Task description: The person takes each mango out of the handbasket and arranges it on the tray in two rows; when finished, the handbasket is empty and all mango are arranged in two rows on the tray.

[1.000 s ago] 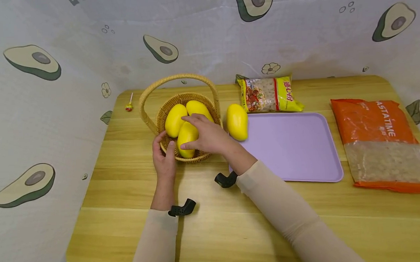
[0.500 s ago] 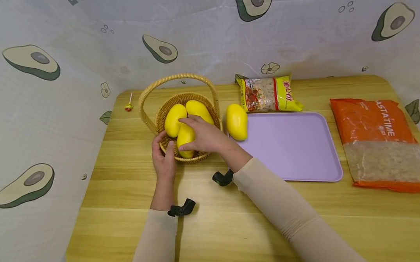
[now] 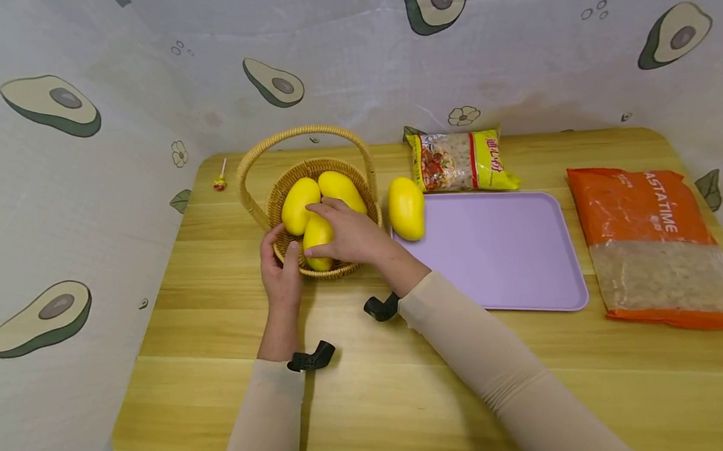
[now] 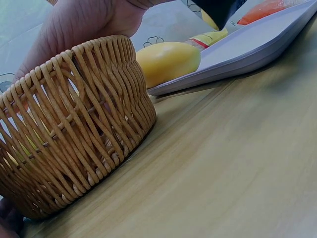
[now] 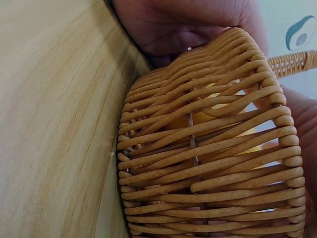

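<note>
A wicker basket [image 3: 284,185] with a tall arched handle stands on the table and holds three yellow mangoes. My left hand [image 3: 281,276] grips its near left rim, thumb at the inner side and fingers around the outside. My right hand [image 3: 356,236] reaches over the near right rim and holds the front mango [image 3: 317,235] between thumb and fingers. Beside it lie the left mango [image 3: 297,205] and the back mango [image 3: 338,187], partly covered by my right hand. In the right wrist view the woven wall [image 5: 213,148] hides most of the fruit.
Another mango [image 3: 406,209] lies right of the basket, against the corner of a lilac tray [image 3: 502,253]. Behind the tray is a yellow pasta bag [image 3: 462,162]; a large orange bag [image 3: 659,239] lies at the right. A lollipop [image 3: 219,182] sits at the back left of the table.
My right hand has shifted slightly left with its fingers around the front mango. My left hand and the basket stay in place.
</note>
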Action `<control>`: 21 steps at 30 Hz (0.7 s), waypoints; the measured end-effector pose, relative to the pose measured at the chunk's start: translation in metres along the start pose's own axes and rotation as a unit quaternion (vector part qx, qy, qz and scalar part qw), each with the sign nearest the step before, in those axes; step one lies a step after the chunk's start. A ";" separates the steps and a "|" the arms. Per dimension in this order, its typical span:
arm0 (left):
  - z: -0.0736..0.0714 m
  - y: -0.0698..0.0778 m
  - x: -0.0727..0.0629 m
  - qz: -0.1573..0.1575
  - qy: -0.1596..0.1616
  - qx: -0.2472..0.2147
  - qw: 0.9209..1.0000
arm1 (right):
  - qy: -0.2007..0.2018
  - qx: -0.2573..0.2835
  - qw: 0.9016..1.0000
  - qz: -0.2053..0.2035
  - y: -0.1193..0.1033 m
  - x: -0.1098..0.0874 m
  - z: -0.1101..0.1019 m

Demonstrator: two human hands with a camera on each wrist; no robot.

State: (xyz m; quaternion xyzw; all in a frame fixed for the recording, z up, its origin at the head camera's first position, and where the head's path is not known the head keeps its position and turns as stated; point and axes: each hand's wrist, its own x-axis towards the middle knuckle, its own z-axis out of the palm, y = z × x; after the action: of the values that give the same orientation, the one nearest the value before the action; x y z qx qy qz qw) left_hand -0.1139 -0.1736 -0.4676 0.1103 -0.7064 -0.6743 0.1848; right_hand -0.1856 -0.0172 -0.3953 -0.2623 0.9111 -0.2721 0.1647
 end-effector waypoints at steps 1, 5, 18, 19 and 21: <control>0.000 0.000 0.000 0.000 0.001 0.000 1.000 | 0.000 -0.001 1.000 0.000 0.000 0.000 0.000; 0.000 -0.001 0.001 -0.002 0.002 0.006 1.000 | 0.002 -0.007 1.000 0.002 0.000 0.001 0.001; -0.001 -0.002 0.001 0.000 0.003 0.004 1.000 | 0.010 -0.038 0.999 0.001 -0.001 0.002 0.004; -0.001 -0.002 0.001 -0.001 0.002 0.004 1.000 | 0.010 -0.039 0.999 0.001 -0.001 0.002 0.004; -0.001 -0.002 0.001 -0.001 0.002 0.003 1.000 | 0.011 -0.040 0.999 0.001 -0.001 0.002 0.004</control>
State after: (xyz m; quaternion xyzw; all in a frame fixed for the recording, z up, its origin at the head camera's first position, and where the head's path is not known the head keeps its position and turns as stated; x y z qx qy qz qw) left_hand -0.1149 -0.1749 -0.4699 0.1130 -0.7077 -0.6725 0.1849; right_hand -0.1848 -0.0204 -0.3978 -0.2644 0.9232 -0.2385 0.1443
